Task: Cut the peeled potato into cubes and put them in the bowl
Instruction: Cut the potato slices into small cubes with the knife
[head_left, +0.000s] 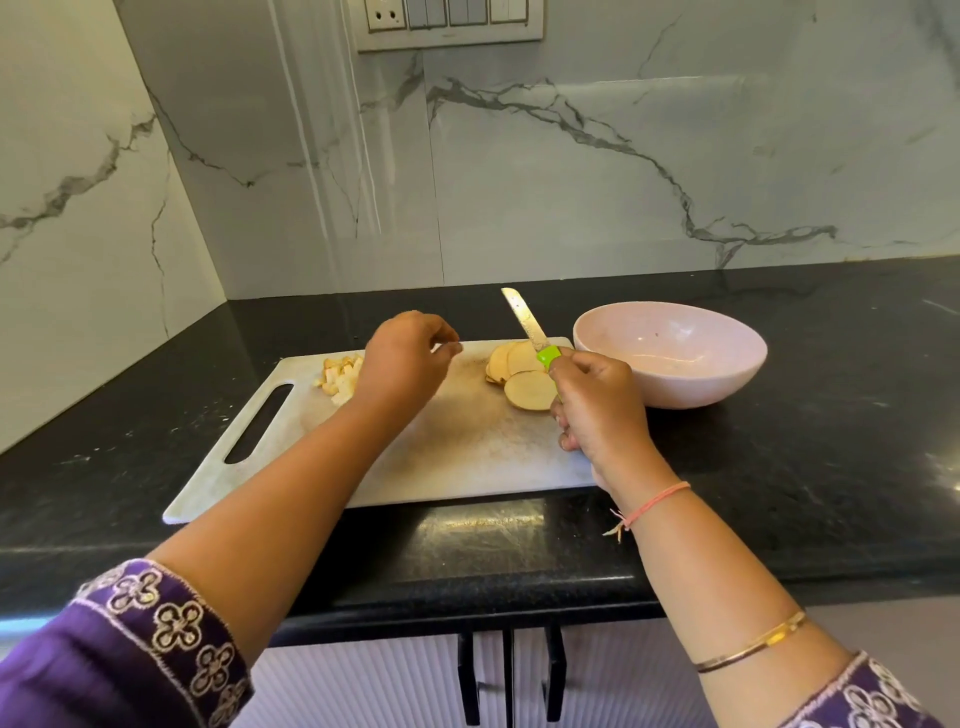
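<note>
Our right hand (597, 410) grips the green-handled knife (524, 317), its blade raised above the cutting board (467, 447); our left hand (405, 358) hovers loosely curled, holding nothing. The potato slices (524, 374) lie fanned at the board's far right corner, the cubes (340, 379) by its far left edge, the bowl (691, 392) just beside the right edge. We should stack a few slices, pin them with tucked fingertips, then cut strips and crosswise

A black counter (779, 467) meets white marble-veined walls (571, 171) in a corner. A switch panel (449, 23) sits up the wall; white ribbed cabinets (363, 680) with black handles (470, 675) stand below.
</note>
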